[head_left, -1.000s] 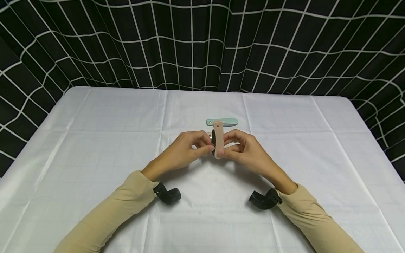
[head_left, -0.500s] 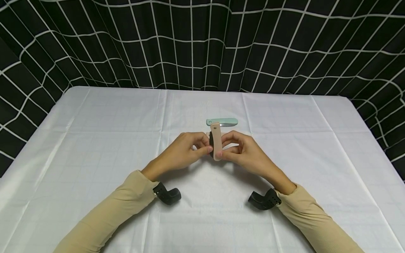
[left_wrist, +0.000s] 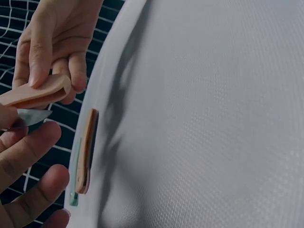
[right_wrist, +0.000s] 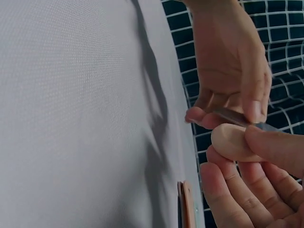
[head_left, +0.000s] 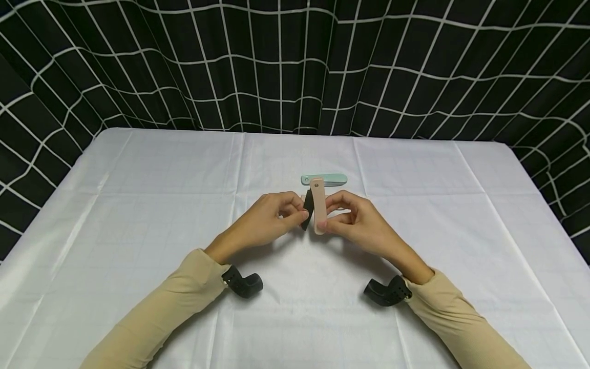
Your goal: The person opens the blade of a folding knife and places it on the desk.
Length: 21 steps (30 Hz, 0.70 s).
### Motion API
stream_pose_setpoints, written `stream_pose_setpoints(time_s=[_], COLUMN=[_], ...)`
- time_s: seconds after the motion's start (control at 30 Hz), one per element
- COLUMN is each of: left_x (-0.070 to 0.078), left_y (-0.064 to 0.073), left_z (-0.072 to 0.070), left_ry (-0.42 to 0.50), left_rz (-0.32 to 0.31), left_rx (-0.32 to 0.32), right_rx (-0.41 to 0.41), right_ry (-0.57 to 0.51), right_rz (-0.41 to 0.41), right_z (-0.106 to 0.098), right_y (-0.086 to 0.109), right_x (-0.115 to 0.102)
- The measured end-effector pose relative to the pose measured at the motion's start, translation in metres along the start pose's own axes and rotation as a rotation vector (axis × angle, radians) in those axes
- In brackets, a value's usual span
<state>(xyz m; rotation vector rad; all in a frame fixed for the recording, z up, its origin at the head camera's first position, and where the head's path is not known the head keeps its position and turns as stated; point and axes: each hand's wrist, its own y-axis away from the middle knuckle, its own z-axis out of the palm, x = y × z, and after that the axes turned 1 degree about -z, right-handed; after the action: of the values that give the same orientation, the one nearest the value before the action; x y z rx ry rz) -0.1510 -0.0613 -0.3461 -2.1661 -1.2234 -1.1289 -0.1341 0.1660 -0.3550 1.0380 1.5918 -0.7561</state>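
Knife handle (head_left: 319, 207) in smooth peach, slotted and rounded, pointed blade (left_wrist: 35, 116) angled out! Left hand (head_left: 267, 220) pinches the blade, right hand (head_left: 364, 223) the handle.

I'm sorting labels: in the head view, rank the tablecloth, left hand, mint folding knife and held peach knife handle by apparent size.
Tablecloth
Left hand
Mint folding knife and held peach knife handle: too alike to rank; the handle looks nearer

A black curtain (head_left: 304, 77) with a white grid pattern hangs behind a table (head_left: 175, 159) covered by creased white cloth (head_left: 461, 215).
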Motion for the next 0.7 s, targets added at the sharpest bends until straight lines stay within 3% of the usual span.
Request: stream_pose_setpoints(time_s=[0.27,0.7], left_x=[0.001,0.0007], left_y=[0.0001,0.0005], left_z=[0.0015,0.0012], left_ry=[0.011,0.057], left_rz=[0.008,0.001], left_rx=[0.018,0.035], right_rx=[-0.001,0.042], right_ry=[-0.009,0.111], right_rz=[-0.024,-0.027], right_z=[0.0024,0.0016], right_y=[0.0004,0.0015], right_x=[0.0012,-0.0019])
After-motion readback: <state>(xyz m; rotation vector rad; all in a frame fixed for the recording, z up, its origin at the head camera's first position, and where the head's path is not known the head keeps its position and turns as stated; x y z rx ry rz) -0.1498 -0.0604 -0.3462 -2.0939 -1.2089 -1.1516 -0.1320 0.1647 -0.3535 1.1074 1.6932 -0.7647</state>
